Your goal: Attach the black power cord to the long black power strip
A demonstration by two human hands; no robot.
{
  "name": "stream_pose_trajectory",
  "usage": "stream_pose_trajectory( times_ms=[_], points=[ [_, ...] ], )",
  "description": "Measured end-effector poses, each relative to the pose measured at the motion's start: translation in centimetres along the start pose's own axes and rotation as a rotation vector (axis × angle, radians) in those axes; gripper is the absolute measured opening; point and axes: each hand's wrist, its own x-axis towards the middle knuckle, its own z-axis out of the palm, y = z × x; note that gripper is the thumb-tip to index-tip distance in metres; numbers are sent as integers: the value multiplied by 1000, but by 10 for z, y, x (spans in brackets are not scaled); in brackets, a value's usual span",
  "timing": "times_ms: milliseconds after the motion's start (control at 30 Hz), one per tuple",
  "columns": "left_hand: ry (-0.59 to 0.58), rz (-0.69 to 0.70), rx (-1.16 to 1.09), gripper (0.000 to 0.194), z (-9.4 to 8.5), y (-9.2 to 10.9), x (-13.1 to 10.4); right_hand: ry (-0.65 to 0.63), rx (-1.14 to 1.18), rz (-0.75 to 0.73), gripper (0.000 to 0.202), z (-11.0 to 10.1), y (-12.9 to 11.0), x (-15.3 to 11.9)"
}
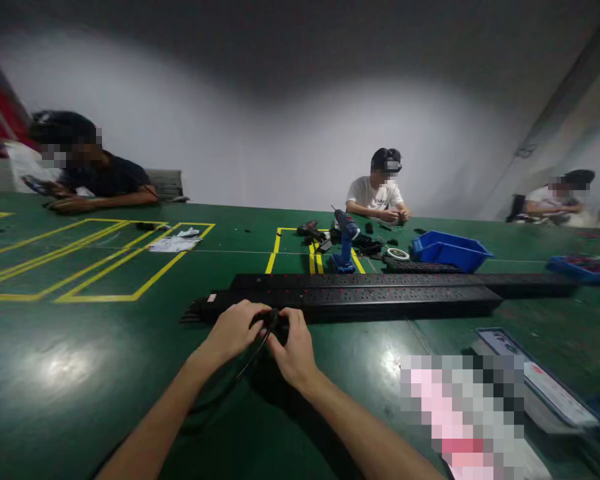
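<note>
My left hand (237, 328) and my right hand (296, 348) come together over the green table, fingers curled around the end of a black cable (249, 365). Between the fingertips sits a dark fitting (275, 318) at the cable's end, partly hidden by the fingers. The cable runs down and left past my left forearm. Just beyond the hands lies a long black power strip (380, 307) with rows of sockets and small red spots. Behind it, a second black power strip (510, 285) lies parallel.
A blue cordless drill (346, 240) stands behind the strips, near a blue bin (447, 250) and dark loose parts. White gloves (176, 241) lie on yellow-taped squares. At right are a blue tray (587, 269) and a framed sheet (535, 377). Several people sit across the table.
</note>
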Motion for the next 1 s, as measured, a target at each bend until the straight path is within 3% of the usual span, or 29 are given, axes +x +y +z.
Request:
stream_pose_trajectory(
  times_ms=[133, 233, 367, 633, 1000],
  points=[
    [109, 42, 105, 38, 4, 4, 4, 9, 49, -17, 36, -1, 2, 2],
    [198, 63, 228, 73, 7, -6, 14, 32, 29, 3, 40, -1, 3, 4],
    [148, 89, 337, 107, 13, -34, 36, 56, -20, 6, 45, -2, 1, 7],
    [43, 68, 409, 86, 44, -68, 54, 72, -110, -5, 40, -1, -4, 9],
    [17, 65, 421, 91, 44, -82, 63, 70, -84, 0, 39, 7, 4, 16]
  ],
)
